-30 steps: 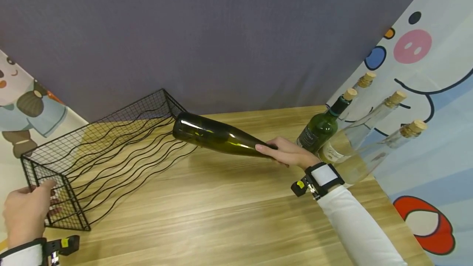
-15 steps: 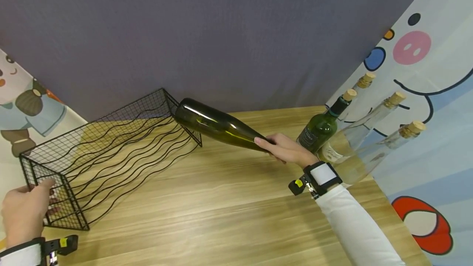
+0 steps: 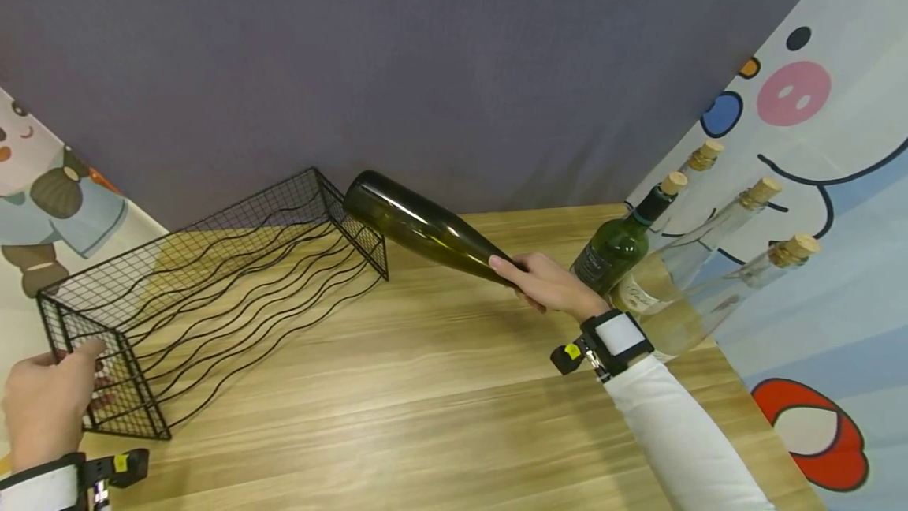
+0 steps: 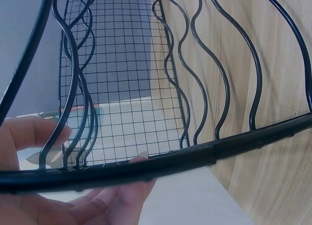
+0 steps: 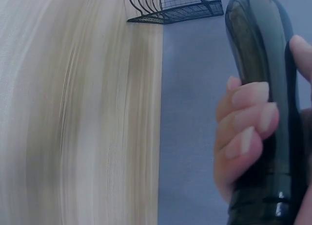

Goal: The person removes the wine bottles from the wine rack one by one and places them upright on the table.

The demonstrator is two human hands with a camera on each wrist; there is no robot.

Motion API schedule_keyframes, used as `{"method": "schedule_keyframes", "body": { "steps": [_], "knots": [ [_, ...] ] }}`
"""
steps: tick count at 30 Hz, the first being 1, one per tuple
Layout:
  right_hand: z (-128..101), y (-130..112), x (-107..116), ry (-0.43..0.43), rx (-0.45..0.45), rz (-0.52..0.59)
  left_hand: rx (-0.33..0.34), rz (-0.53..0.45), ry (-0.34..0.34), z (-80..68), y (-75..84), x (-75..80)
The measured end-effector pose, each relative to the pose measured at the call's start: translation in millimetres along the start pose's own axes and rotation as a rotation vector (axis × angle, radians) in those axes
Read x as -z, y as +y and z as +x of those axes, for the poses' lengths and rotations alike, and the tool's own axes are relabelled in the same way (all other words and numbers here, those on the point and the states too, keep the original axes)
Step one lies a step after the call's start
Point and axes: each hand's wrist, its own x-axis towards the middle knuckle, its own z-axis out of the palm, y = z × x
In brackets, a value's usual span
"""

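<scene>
My right hand (image 3: 546, 284) grips a dark green wine bottle (image 3: 418, 225) by its neck end and holds it nearly level in the air. The bottle's base points left, just above the right end of a black wire rack (image 3: 213, 290). In the right wrist view my fingers (image 5: 246, 120) curl round the dark bottle (image 5: 263, 64). My left hand (image 3: 46, 404) holds the rack's near left corner, fingers hooked through the wire. In the left wrist view those fingers (image 4: 114, 198) lie behind the rack's black rim (image 4: 204, 152).
The rack lies on a wooden table (image 3: 426, 416). A corked green bottle (image 3: 624, 239) and three corked clear bottles (image 3: 698, 259) stand at the right by a cartoon-print cloth (image 3: 837, 180). A grey backdrop (image 3: 426, 61) closes the far side.
The right hand has tilted the bottle's base upward and moved it slightly right, from over the rack's wavy wires to above the rack's right end. The left hand stays on the rack.
</scene>
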Motion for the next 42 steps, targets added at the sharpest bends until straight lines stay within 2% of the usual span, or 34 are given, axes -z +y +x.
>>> {"method": "schedule_keyframes", "body": {
  "steps": [5, 13, 23, 29, 42],
  "knots": [
    [-0.9, 0.9, -0.1, 0.021, 0.009, 0.047, -0.002, -0.027, -0.008, -0.2, 2.2, 1.2],
    [-3.7, 6.7, 4.1, 0.045, 0.011, 0.127, -0.004, -0.010, -0.008, 2.1, 1.0, 1.0],
    [-3.8, 18.5, 10.0, 0.104, -0.026, 0.141, 0.001, -0.015, -0.007, 1.3, 0.8, 1.6],
    [-6.2, 22.6, 12.7, 0.120, -0.029, 0.185, -0.004, -0.034, -0.018, 1.4, -0.1, 1.1],
    [-7.4, 27.8, 10.1, 0.193, -0.077, 0.235, -0.002, -0.034, -0.028, 1.8, 0.4, 2.9]
  ]
}}
